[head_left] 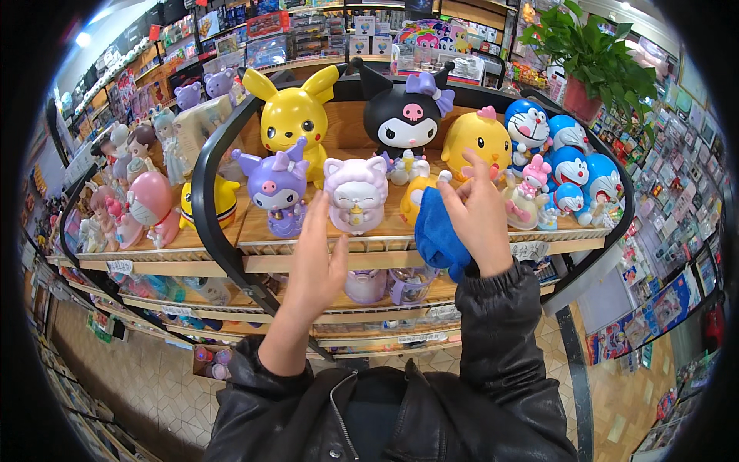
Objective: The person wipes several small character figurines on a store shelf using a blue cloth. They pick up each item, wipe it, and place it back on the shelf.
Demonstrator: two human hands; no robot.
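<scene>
- The right hand (481, 212) grips a blue cloth (437, 235), fingers curled round its upper part; the cloth hangs in front of the shelf's front edge, just right of the white cat figure (356, 195) and partly covering a yellow figure (414, 199).
- The left hand (319, 258) is open, fingers straight and together, raised before the front edge of the wooden shelf (254, 227), holding nothing, beside a purple figure (277, 189).
- Small white price labels (531, 250) sit along the shelf's front edges, one near the right end, others on the lower tiers.
- Behind stand a yellow long-eared figure (294, 115), a black-hooded figure with a purple bow (406, 115) and blue round-headed cat figures (573, 165) at the right end.
- Boxed toys (269, 35) in coloured packages fill the far wall shelves; flat coloured packets (677, 177) hang on the right.
- A potted green plant (593, 58) stands at the back right; the floor is tan tile (146, 385).
</scene>
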